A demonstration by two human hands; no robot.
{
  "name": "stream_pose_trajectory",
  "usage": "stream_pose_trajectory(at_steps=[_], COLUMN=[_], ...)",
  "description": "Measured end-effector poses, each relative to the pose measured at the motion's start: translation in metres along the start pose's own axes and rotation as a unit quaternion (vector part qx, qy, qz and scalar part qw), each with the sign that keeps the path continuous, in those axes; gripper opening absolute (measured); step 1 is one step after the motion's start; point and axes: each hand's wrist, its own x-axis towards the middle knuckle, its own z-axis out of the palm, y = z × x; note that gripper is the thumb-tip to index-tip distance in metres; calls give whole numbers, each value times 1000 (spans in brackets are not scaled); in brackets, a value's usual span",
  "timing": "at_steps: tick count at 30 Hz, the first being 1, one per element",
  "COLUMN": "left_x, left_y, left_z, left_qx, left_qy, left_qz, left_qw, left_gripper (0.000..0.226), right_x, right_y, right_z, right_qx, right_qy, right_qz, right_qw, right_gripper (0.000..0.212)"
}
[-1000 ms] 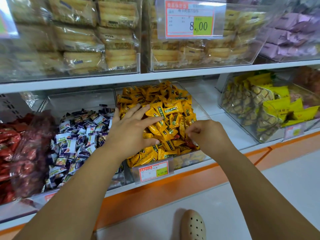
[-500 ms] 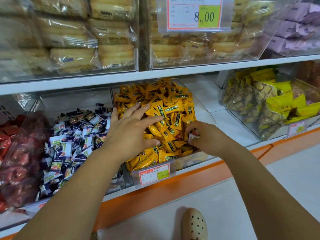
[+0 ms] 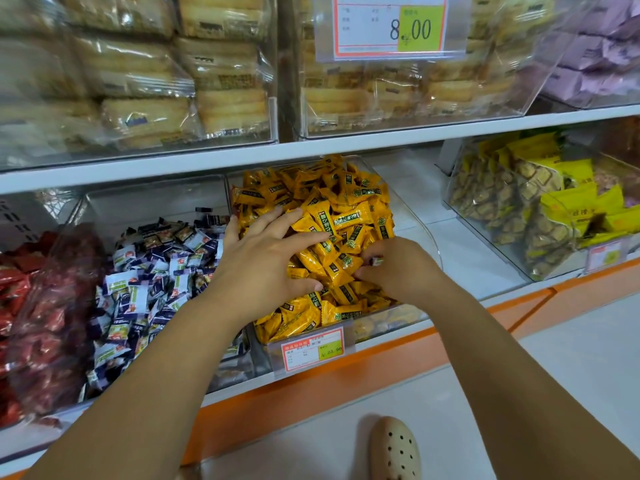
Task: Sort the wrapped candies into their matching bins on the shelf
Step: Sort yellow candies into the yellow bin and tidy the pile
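A clear bin (image 3: 408,315) on the lower shelf is heaped with orange wrapped candies (image 3: 332,209). My left hand (image 3: 266,258) lies spread on the pile, fingers straight, pressing the candies. My right hand (image 3: 394,268) is at the pile's right side, its fingers curled and pinching a small odd candy (image 3: 377,261) with a dark and pale wrapper. To the left, a second clear bin (image 3: 145,199) holds blue-and-white wrapped candies (image 3: 152,271). Red wrapped sweets (image 3: 38,306) fill the far left.
A bin of yellow snack packs (image 3: 540,209) stands at the right, with bare white shelf (image 3: 464,251) between. The upper shelf (image 3: 346,147) carries bins of wrapped cakes (image 3: 180,74) and purple packs (image 3: 602,50). An orange-edged ledge (image 3: 311,396) and my beige shoe (image 3: 394,448) lie below.
My right hand has dug into the orange pile's right side and now pinches a small odd candy. The left hand stays spread on the pile. The view has drifted slightly downward.
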Motion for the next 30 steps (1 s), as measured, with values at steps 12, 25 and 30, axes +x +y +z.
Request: stream_pose_trajectory(at_steps=[12, 25, 30], left_x=[-15, -60, -78], left_y=[22, -42, -65], left_z=[-22, -49, -56], left_qx=[-272, -515, -529], left_qy=[58, 71, 90], left_qz=[30, -123, -144], left_qw=[960, 846, 832], left_gripper=[50, 19, 20], right_x=[-35, -25, -25], right_y=[-28, -103, -139], right_z=[-25, 17, 39], right_qx=[336, 611, 588], right_qy=[-79, -201, -149], right_qz=[-29, -19, -66], right_qw=[938, 766, 792], right_gripper=[23, 39, 42])
